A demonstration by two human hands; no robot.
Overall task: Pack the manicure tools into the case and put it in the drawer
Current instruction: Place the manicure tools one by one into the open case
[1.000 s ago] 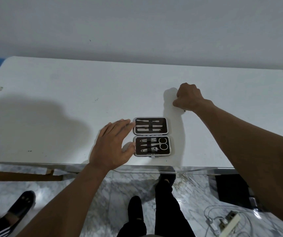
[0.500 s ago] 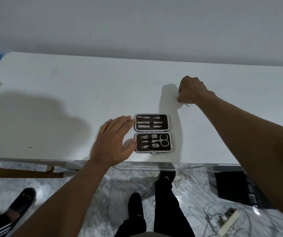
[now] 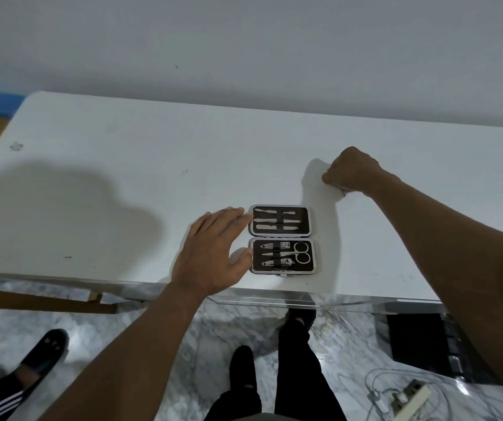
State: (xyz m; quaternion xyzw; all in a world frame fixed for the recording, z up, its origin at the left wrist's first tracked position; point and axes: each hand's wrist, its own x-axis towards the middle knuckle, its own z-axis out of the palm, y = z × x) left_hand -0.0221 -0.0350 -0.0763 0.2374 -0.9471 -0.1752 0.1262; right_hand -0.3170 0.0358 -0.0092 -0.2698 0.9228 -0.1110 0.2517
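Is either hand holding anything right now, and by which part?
The right hand is closed around a thin tool, mostly hidden, so the grip point cannot be told. The left hand holds nothing, lying flat beside the open case.

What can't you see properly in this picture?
- What the right hand holds: its closed fingers hide it in the head view; only a thin tip pokes out.
- The drawer: not visible anywhere.
- The tools in the open case: too small to name, except the scissors.
- The left hand covers the table beside the case.

White table (image 3: 122, 177); perhaps a power strip (image 3: 408, 399) on marble floor (image 3: 183, 344).
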